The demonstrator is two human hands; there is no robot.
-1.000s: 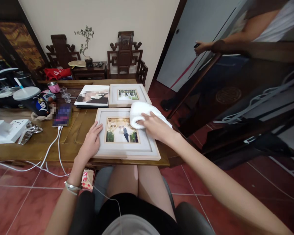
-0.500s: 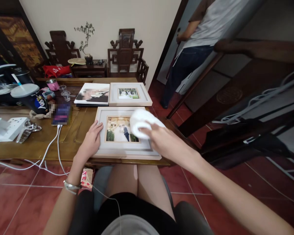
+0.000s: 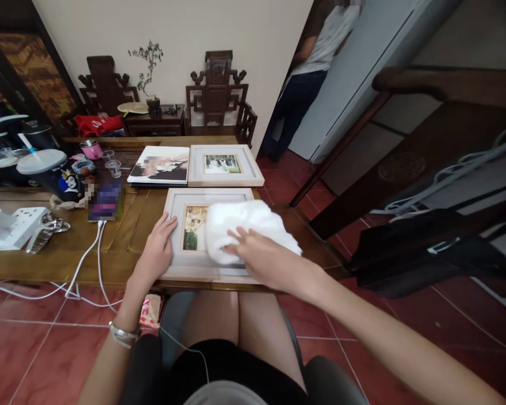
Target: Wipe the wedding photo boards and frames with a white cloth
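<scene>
A light wooden picture frame point(image 3: 211, 277) with a wide pale mat lies flat at the table's front edge. Along its left side rests my left hand point(image 3: 158, 247), fingers stretched out over the rim. A folded white cloth point(image 3: 248, 216) covers the frame's right half and hides much of the wedding photo point(image 3: 194, 228). My right hand point(image 3: 257, 256) holds this cloth and presses it down on the frame, fingertips sunk into the fabric. Behind it lie a second framed photo point(image 3: 225, 181) and a white-bordered picture point(image 3: 162, 174).
On the wooden table point(image 3: 143, 216) at left are a phone point(image 3: 105, 201) with charging cables, a power strip point(image 3: 21, 228), a lidded cup point(image 3: 46, 169) and a pink mug point(image 3: 91, 149). A person point(image 3: 307, 79) stands by a white door. A dark wooden chair point(image 3: 354, 174) is at right.
My right hand has moved left and slightly down, and the cloth has spread over the frame's right half. My left hand stays put. The person has moved farther away.
</scene>
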